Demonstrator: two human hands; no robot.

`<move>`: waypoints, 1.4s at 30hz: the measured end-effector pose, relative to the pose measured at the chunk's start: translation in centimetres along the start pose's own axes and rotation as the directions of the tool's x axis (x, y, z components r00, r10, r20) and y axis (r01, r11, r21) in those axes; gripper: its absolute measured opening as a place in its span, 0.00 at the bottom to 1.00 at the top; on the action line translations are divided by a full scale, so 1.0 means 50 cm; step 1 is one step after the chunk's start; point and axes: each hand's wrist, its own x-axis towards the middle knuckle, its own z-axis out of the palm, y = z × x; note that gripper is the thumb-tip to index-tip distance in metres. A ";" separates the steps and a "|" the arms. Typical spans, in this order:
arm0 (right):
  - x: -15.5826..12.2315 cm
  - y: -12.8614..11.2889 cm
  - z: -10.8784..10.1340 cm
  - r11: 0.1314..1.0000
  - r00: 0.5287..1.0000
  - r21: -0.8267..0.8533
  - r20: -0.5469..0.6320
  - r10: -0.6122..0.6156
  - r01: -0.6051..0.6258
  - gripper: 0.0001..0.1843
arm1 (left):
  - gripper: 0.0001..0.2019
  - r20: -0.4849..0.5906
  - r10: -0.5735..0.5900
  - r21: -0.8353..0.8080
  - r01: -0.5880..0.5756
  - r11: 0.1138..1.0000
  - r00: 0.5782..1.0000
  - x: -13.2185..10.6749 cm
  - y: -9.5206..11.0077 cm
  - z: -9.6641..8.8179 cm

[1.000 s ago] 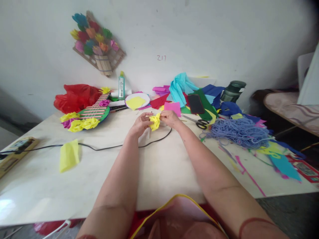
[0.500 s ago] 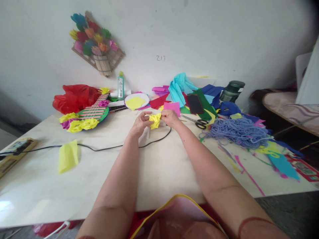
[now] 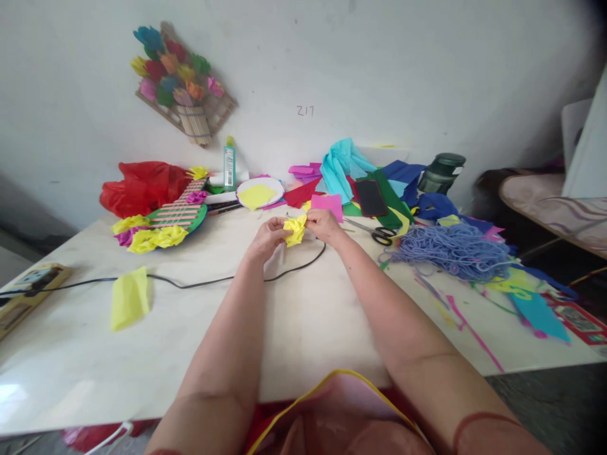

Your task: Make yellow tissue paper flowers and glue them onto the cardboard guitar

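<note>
Between my two hands is a crumpled yellow paper flower, raised a little over the middle of the table. My left hand pinches its left side with thumb and fingers. On the right edge of the flower, my right hand is closed, fingertips gripping the paper. A black cable runs along the table just below the hands. Close beyond my right hand lies a pink paper sheet, and black-handled scissors rest to its right.
At the left stands a yellow paper piece on the cable, near a power strip. A decorated green craft lies farther back beside a glue bottle. Blue yarn, a phone and a dark green jar are at right.
Almost nothing differs. The fingers of my left hand have shifted slightly on the yellow paper flower; both hands keep their grip in the same place.
</note>
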 end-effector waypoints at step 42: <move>0.006 0.008 -0.005 0.985 0.994 0.151 0.082 0.071 -0.082 0.06 | 0.19 0.089 0.106 0.099 -0.114 0.988 0.990 -0.012 0.008 0.002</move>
